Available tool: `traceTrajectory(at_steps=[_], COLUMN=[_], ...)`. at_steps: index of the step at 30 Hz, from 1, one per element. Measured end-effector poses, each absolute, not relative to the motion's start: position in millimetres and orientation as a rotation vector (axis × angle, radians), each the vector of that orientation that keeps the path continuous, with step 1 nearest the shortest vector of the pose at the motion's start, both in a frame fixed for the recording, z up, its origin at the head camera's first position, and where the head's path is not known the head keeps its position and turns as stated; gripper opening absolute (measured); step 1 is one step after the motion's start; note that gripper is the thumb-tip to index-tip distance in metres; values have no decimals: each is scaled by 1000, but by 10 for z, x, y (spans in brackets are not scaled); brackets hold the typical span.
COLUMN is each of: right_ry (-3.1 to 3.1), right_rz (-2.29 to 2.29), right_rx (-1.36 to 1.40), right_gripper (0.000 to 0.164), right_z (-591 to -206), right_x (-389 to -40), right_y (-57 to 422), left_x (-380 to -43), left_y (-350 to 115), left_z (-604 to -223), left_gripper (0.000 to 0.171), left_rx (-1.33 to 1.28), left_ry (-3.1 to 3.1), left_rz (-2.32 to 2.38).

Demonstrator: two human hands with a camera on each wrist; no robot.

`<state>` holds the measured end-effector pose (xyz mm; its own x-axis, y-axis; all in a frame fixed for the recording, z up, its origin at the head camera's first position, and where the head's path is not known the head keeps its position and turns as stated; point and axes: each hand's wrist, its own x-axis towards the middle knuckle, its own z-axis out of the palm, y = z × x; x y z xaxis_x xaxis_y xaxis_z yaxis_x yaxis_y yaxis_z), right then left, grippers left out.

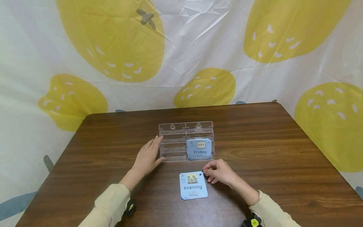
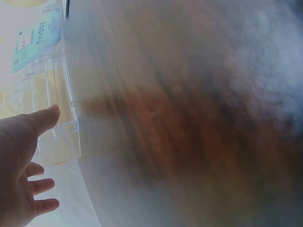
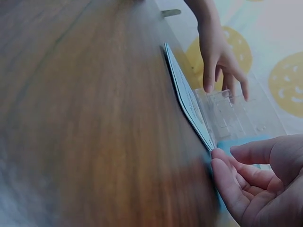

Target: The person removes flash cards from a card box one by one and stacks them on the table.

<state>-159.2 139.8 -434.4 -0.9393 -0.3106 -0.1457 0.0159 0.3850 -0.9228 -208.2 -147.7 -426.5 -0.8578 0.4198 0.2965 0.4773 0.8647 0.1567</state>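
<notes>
A clear plastic card rack (image 1: 173,145) with stepped rows in two columns stands on the table. My left hand (image 1: 147,156) is at its left side, fingers extended, thumb near the front lower corner. In the left wrist view the thumb (image 2: 45,118) lies along the rack's end. A blue card marked "Friday" (image 1: 199,149) sits in the lower right compartment. In front of the rack, blue cards lie stacked, with an "evening" card (image 1: 193,186) on top. My right hand (image 1: 219,172) has curled fingers pinching the far right corner of that card, near its punched hole.
The brown wooden table (image 1: 269,151) extends around the rack and cards. Behind and beside it hangs a white cloth (image 1: 181,41) with yellow fruit prints. Each wrist carries a black strap device (image 1: 252,220).
</notes>
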Motion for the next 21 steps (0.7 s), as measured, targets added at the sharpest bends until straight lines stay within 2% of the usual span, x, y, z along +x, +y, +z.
traceTrajectory(at_steps=[21], right_ry=[2392], right_rz=[-1540], right_rx=[-305], right_gripper=[16], right_z=[-4216], right_x=[-1640], right_y=[1507], left_x=[-2091], left_y=[-1479], left_z=[-4268], left_gripper=[83], left_rx=[-683], left_ry=[-2798], left_rz=[-339])
